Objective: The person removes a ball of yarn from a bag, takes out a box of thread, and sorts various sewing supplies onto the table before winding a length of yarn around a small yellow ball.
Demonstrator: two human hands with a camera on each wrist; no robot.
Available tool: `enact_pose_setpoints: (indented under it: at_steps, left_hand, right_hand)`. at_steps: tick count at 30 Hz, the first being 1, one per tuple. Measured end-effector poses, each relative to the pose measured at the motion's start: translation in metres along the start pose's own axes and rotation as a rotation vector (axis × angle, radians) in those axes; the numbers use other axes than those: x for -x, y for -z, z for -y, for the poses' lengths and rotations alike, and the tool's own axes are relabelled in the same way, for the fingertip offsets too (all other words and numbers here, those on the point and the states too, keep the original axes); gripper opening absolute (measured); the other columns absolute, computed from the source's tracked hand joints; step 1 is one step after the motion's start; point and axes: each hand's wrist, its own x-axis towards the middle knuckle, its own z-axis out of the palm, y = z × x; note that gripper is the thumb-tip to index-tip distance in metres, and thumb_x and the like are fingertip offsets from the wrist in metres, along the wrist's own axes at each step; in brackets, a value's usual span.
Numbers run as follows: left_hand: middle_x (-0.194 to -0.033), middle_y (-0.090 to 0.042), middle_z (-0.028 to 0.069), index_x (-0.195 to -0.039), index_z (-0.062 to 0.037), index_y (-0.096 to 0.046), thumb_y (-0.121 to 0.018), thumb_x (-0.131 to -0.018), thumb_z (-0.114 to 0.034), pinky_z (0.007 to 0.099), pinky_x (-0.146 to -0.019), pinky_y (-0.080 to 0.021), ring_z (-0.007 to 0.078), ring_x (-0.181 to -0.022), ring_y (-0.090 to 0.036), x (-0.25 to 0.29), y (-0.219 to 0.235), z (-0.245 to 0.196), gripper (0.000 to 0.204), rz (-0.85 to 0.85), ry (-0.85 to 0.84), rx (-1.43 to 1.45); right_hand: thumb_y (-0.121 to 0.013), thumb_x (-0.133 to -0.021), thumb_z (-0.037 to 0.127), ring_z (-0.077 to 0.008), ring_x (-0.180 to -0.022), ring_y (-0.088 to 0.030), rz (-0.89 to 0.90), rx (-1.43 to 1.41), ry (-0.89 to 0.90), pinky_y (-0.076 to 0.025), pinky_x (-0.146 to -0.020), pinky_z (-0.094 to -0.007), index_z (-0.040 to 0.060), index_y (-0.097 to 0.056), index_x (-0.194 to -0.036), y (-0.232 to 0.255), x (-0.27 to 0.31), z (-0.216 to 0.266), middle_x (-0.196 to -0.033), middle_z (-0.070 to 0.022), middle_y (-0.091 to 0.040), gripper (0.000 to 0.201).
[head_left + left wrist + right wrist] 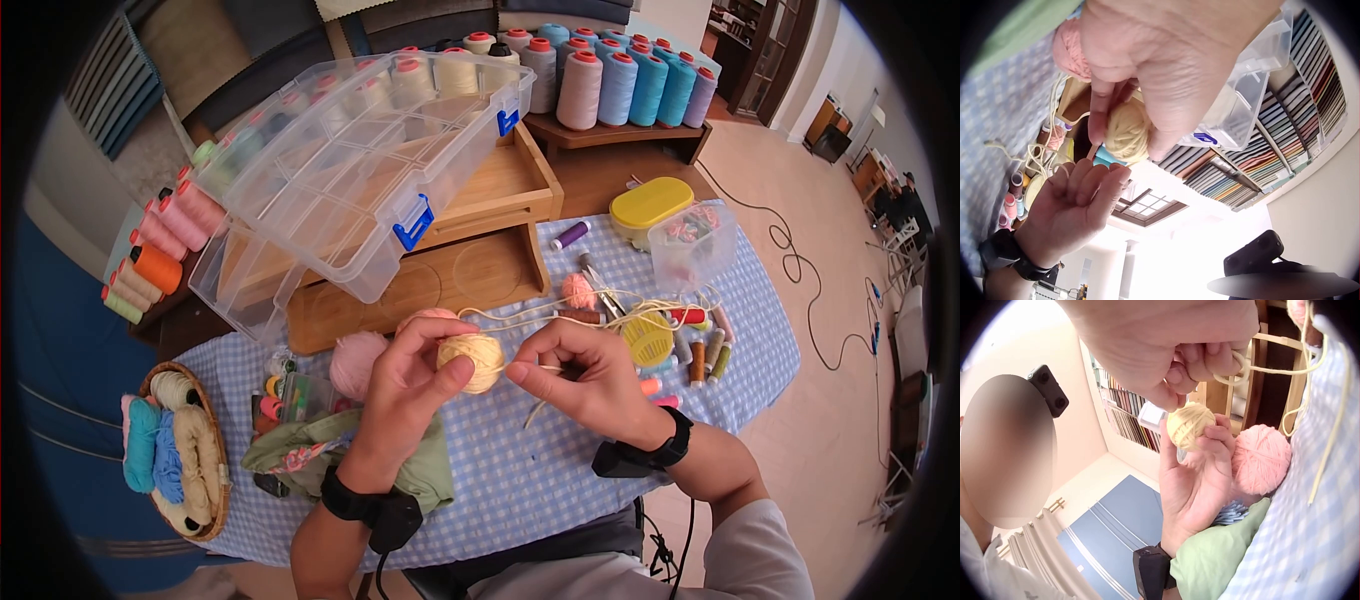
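Observation:
A small ball of pale yellow yarn point(471, 362) sits between the thumb and fingers of my left hand point(408, 375). Close beside it on the right, my right hand point(580, 375) pinches the yellow strand with curled fingers. In the right wrist view the strand point(1285, 370) loops round a finger of the right hand point(1179, 356) and trails off over the cloth. Loose yellow strands point(520, 318) run in the head view from near the ball across to the tangle at the right. A pink yarn ball point(1262, 459) lies just past the left hand.
A clear divided plastic case point(330, 190) leans over the wooden tray point(430, 290). Thread spools point(697, 362), pliers point(600, 285) and a yellow-lidded box point(651, 203) lie to the right. A wicker basket point(222, 470) of yarn stands at the left, near a green cloth point(425, 465).

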Motion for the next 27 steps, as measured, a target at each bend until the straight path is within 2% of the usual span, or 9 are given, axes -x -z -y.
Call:
enact_pose_setpoints:
  at_steps: [3, 8, 11, 15, 17, 20, 24, 26, 27]
  left_hand:
    - [-0.118, -0.045, 0.0061, -0.115, 0.0002, -0.057, -0.066, -0.09, -0.01, 0.0285, -0.093, -0.047, 0.0148, -0.11, -0.051, -0.0004, 0.0002, -0.0017, 0.029, 0.026, 0.007, 0.017]
    - [-0.118, -0.045, 0.0073, -0.114, 0.0021, -0.056, -0.065, -0.091, -0.014, 0.0322, -0.08, -0.056, 0.0167, -0.105, -0.055, -0.0005, -0.002, -0.0041, 0.029, 0.046, 0.032, 0.087]
    - [-0.118, -0.045, 0.008, -0.113, 0.0033, -0.055, -0.064, -0.092, -0.016, 0.0341, -0.075, -0.058, 0.018, -0.103, -0.057, -0.0007, -0.0018, -0.0023, 0.03, 0.054, 0.027, 0.07]
    - [-0.118, -0.044, 0.0085, -0.112, 0.0041, -0.056, -0.063, -0.093, -0.018, 0.0344, -0.076, -0.058, 0.0185, -0.104, -0.057, -0.0008, 0.0024, 0.0004, 0.03, 0.077, 0.045, 0.103]
    - [-0.12, -0.049, 0.012, -0.114, 0.0022, -0.055, -0.058, -0.095, -0.033, 0.0359, -0.071, -0.054, 0.0213, -0.095, -0.06, 0.0001, 0.0007, -0.0006, 0.04, 0.062, 0.036, -0.027]
    - [-0.122, -0.048, 0.0115, -0.121, 0.0046, -0.054, -0.057, -0.096, -0.033, 0.0366, -0.072, -0.054, 0.0229, -0.097, -0.06, 0.0009, 0.0029, 0.0008, 0.046, 0.075, 0.003, -0.05]
    - [-0.122, -0.042, 0.0098, -0.13, 0.0059, -0.05, -0.053, -0.099, -0.022, 0.036, -0.08, -0.056, 0.0215, -0.107, -0.057, 0.0004, -0.0019, -0.0065, 0.042, 0.158, 0.008, 0.064]
    - [-0.126, -0.039, 0.0085, -0.136, 0.0056, -0.045, -0.046, -0.101, -0.018, 0.0371, -0.08, -0.055, 0.0216, -0.108, -0.056, 0.0004, -0.0039, -0.0076, 0.042, 0.165, 0.028, 0.128]
    - [-0.126, -0.039, 0.0085, -0.136, 0.0056, -0.045, -0.046, -0.101, -0.018, 0.0371, -0.08, -0.055, 0.0216, -0.108, -0.056, 0.0015, -0.0039, -0.0075, 0.042, 0.166, 0.026, 0.127]
  right_hand:
    - [-0.07, -0.088, 0.009, 0.0004, -0.052, -0.032, 0.007, -0.027, -0.033, -0.024, -0.047, -0.0212, 0.0015, -0.064, -0.09, -0.0002, 0.0004, 0.0008, -0.055, 0.0084, -0.041, 0.01]
    - [-0.07, -0.088, 0.01, 0.0004, -0.052, -0.031, 0.057, -0.025, -0.041, -0.023, -0.048, -0.0212, 0.0017, -0.065, -0.089, -0.0004, 0.0006, 0.0027, -0.056, 0.0086, -0.041, 0.01]
    - [-0.069, -0.089, 0.01, 0.0005, -0.052, -0.031, 0.068, -0.045, -0.073, -0.023, -0.048, -0.0211, 0.0019, -0.064, -0.089, -0.0004, -0.0004, 0.0033, -0.056, 0.0089, -0.04, 0.009]
    - [-0.068, -0.09, 0.01, 0.0007, -0.052, -0.03, 0.065, -0.115, -0.144, -0.022, -0.048, -0.021, 0.0015, -0.063, -0.088, -0.0002, -0.0012, 0.0031, -0.056, 0.0094, -0.039, 0.01]
    - [-0.067, -0.091, 0.011, 0.001, -0.052, -0.029, 0.095, -0.188, -0.177, -0.022, -0.048, -0.0206, 0.0013, -0.061, -0.094, 0.001, -0.0024, -0.0002, -0.056, 0.0096, -0.039, 0.012]
    - [-0.067, -0.092, 0.011, 0.0014, -0.052, -0.029, 0.113, -0.236, -0.264, -0.022, -0.049, -0.02, 0.0008, -0.059, -0.103, 0.0025, -0.0033, 0.0036, -0.056, 0.0097, -0.039, 0.017]
    - [-0.065, -0.093, 0.011, 0.0018, -0.052, -0.03, 0.144, -0.231, -0.294, -0.024, -0.05, -0.0196, -0.0001, -0.056, -0.116, 0.0053, -0.0054, 0.0086, -0.056, 0.0085, -0.042, 0.027]
    - [-0.064, -0.094, 0.013, 0.002, -0.054, -0.035, 0.208, -0.211, -0.294, -0.028, -0.053, -0.0186, 0.0, -0.051, -0.13, 0.0062, -0.0051, 0.0061, -0.06, 0.0054, -0.056, 0.041]
    - [-0.064, -0.094, 0.013, 0.002, -0.054, -0.035, 0.208, -0.21, -0.291, -0.028, -0.053, -0.0186, 0.0, -0.051, -0.13, 0.0059, -0.0054, 0.0064, -0.06, 0.0054, -0.056, 0.041]
